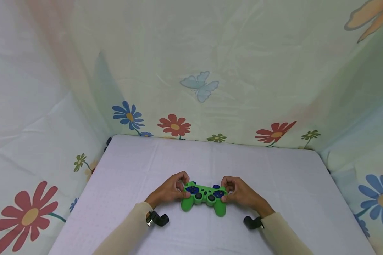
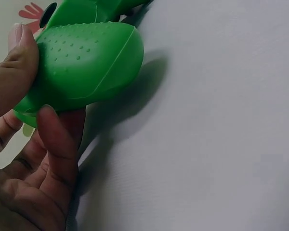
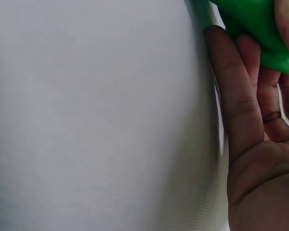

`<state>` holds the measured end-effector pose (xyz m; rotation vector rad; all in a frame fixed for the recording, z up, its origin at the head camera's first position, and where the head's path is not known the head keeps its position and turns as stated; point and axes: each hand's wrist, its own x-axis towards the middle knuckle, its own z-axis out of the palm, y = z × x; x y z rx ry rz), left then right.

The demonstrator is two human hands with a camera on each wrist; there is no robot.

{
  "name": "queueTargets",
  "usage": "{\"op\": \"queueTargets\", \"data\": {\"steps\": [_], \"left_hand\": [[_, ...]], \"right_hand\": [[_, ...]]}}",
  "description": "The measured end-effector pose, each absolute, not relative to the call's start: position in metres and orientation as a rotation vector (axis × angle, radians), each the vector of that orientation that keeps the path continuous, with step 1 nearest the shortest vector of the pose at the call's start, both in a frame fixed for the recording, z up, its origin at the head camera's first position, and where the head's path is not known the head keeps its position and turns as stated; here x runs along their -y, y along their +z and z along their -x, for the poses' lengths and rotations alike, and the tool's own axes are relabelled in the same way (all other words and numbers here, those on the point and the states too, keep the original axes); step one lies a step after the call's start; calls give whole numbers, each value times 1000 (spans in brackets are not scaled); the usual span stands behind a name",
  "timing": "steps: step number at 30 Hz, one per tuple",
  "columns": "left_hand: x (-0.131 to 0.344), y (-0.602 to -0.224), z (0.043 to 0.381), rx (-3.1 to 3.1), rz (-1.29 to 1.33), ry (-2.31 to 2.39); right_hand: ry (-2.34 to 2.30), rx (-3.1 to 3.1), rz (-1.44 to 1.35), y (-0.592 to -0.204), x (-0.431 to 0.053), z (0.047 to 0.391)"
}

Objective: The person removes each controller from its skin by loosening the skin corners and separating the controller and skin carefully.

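A green game controller with dark blue button areas and two black thumbsticks is held between both hands, close over the table. My left hand pinches its left end, thumb on the top face and fingers behind and below. In the left wrist view, the controller's handle shows raised dots and a seam line, and it casts a shadow on the cloth. My right hand grips the right end the same way. In the right wrist view only a green corner of the controller shows, with the fingers beneath it.
A white cloth covers the table. Curtains printed with flowers and a blue butterfly hang behind and at both sides. Black wrist cameras sit on straps at the cuffs of the beige sleeves.
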<state>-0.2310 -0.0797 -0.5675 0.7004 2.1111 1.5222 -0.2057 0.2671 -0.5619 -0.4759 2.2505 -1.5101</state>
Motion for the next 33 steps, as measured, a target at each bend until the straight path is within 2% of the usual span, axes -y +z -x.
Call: {"op": "queueTargets", "data": {"steps": [17,33], "left_hand": [[75,-566,254,-2148,-707,1547],[74,-573,255,-2090,-757,1603]], "right_hand": [[-1559,-2286,439,-561,-272,227],[-1545,-2252,419,-562,-271,230]]}}
